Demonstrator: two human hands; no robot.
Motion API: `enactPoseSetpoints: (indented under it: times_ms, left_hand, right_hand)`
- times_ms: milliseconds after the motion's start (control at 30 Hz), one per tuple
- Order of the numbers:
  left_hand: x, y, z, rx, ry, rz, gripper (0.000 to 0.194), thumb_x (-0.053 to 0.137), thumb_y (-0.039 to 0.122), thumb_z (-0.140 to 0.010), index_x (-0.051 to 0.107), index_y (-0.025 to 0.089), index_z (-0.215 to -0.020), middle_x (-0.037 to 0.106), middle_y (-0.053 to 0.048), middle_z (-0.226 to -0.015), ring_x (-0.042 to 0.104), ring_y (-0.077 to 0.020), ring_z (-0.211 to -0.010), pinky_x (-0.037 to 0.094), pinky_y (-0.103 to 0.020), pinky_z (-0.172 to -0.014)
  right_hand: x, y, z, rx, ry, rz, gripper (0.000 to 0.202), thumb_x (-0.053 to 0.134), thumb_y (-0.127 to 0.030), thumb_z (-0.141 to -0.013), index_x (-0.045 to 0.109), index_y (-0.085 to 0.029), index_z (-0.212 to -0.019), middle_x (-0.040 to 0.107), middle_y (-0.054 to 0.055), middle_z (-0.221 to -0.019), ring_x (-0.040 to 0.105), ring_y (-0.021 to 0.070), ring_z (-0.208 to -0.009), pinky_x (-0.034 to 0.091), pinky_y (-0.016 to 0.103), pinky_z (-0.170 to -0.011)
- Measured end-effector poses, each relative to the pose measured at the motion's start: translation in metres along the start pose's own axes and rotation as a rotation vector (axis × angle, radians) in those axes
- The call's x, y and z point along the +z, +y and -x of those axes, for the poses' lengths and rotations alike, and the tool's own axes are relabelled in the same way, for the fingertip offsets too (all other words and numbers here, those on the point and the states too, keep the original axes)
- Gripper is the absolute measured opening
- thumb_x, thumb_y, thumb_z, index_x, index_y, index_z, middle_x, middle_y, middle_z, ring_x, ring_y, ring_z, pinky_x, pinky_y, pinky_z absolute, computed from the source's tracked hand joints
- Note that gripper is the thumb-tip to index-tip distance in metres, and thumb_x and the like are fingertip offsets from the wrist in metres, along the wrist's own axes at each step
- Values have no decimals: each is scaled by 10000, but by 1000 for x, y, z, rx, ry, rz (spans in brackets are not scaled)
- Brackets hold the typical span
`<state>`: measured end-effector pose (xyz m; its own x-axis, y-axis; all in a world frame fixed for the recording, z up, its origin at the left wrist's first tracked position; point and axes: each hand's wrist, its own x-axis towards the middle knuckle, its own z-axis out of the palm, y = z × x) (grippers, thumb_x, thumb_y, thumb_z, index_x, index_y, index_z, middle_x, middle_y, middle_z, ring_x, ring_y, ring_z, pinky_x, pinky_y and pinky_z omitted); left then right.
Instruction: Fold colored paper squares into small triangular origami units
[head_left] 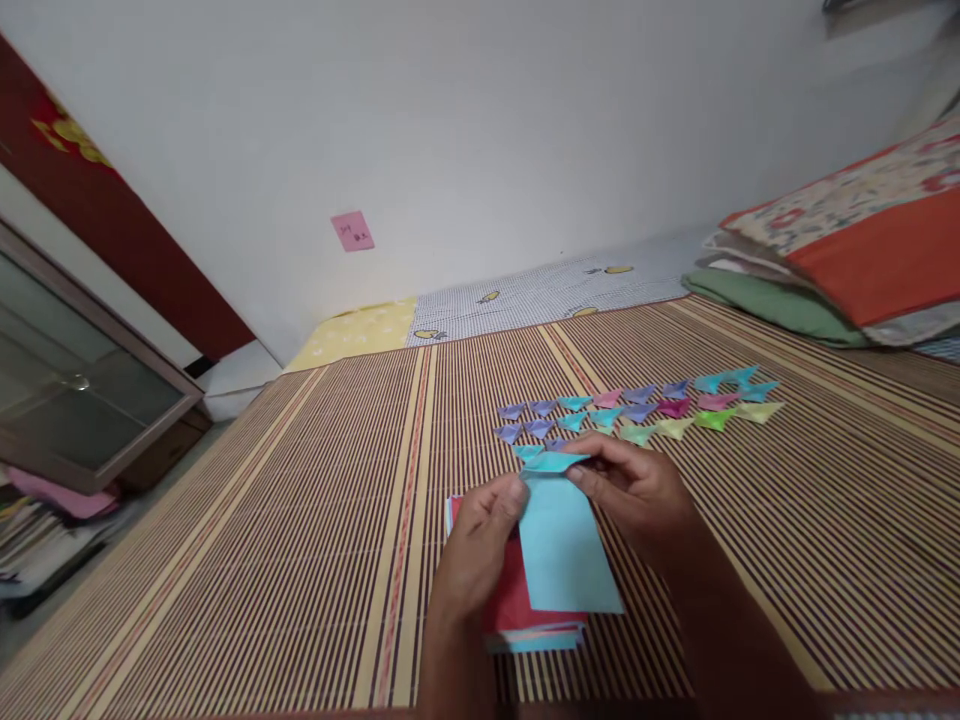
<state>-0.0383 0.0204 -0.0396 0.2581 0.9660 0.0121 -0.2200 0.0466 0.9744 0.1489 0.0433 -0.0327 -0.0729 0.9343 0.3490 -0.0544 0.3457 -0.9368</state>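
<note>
A light blue paper sheet [568, 550] hangs between my hands, its top end folded over. My left hand [480, 530] pinches the upper left corner of the fold between thumb and fingers. At the upper right of the same fold, my right hand [637, 490] grips the paper, with the thumb below and the fingers above. Beneath the sheet and my left hand lies a stack of coloured paper [517, 595] with a red sheet on top. Just beyond my hands, several small folded paper pieces [673, 407] in blue, purple, pink, green and yellow stand in rows.
A striped mat [337, 500] covers the surface. Folded bedding [877, 250] is piled at the right, and a patterned cloth [525, 297] runs along the wall. A pink note [352, 231] is on the wall. At the left stands a glass-doored cabinet [82, 360].
</note>
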Motion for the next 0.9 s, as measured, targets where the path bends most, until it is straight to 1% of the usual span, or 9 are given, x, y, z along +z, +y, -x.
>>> enactPoseSetpoints:
  times_ms: [133, 267, 367, 533, 600, 667, 767, 833, 900]
  left_hand:
    - [-1, -2, -1, -16, 31, 67, 516, 562, 596, -984, 788, 138, -1050, 642, -44, -728, 527, -135, -648, 403, -244, -622]
    - [4, 1, -3, -37, 1, 9, 384, 744, 530, -880, 797, 152, -913, 569, -1, -656, 466, -108, -595, 359, -224, -585]
    - [7, 3, -4, -18, 13, -1, 385, 758, 525, -866, 763, 153, -770, 528, 12, -630, 421, -101, -587, 331, -224, -576]
    - [12, 1, -4, -7, 18, 62, 338, 816, 482, -819, 748, 154, -779, 563, 4, -683, 445, -107, -632, 353, -232, -614]
    - [13, 0, -3, -14, 15, 65, 305, 820, 443, -821, 744, 150, -787, 582, -2, -702, 462, -108, -644, 367, -239, -632]
    - [13, 0, -2, -23, 29, 53, 290, 799, 422, -842, 728, 148, -778, 579, -1, -702, 464, -107, -638, 367, -242, -630]
    - [13, 0, -2, -7, 90, -23, 304, 783, 413, -850, 688, 149, -734, 533, 18, -658, 431, -101, -603, 334, -237, -586]
    - [13, 0, -3, 16, 115, -84, 309, 774, 417, -852, 679, 150, -729, 518, 24, -641, 418, -101, -588, 315, -238, -564]
    - [13, 0, -3, 32, 119, -120, 299, 763, 416, -858, 686, 151, -744, 525, 22, -641, 422, -104, -585, 316, -240, -556]
  right_hand:
    - [0, 1, -3, -69, 53, -65, 81, 691, -177, -834, 749, -232, -844, 726, 28, -887, 688, 184, -860, 559, 274, -769]
    - [0, 1, -5, -98, 57, -75, 104, 686, -158, -827, 754, -238, -821, 726, 24, -870, 694, 174, -850, 556, 251, -732]
    - [4, -1, -5, -103, 43, -63, 131, 668, -140, -826, 754, -238, -815, 729, 18, -866, 696, 167, -842, 550, 244, -720]
    - [13, -2, -4, -112, 61, -59, 163, 646, -109, -778, 754, -230, -790, 729, 19, -858, 694, 177, -853, 545, 256, -732]
    - [15, -3, -3, -49, 61, -72, 134, 659, -140, -783, 760, -226, -806, 735, 29, -868, 691, 181, -826, 541, 260, -700]
    - [16, -4, -2, 60, 71, -116, 141, 657, -244, -856, 775, -228, -933, 740, 42, -893, 683, 178, -782, 534, 266, -660]
    - [14, -6, -2, 168, 87, -191, 329, 605, -429, -942, 729, -228, -1171, 739, 58, -932, 686, 192, -802, 542, 295, -679]
    - [12, -4, -2, 187, 22, -170, 361, 728, -432, -858, 718, -212, -1144, 728, 46, -892, 681, 201, -809, 541, 298, -689]
    - [12, 0, -2, 213, -61, -133, 301, 834, -363, -757, 717, -200, -981, 698, 15, -792, 651, 182, -729, 517, 277, -634]
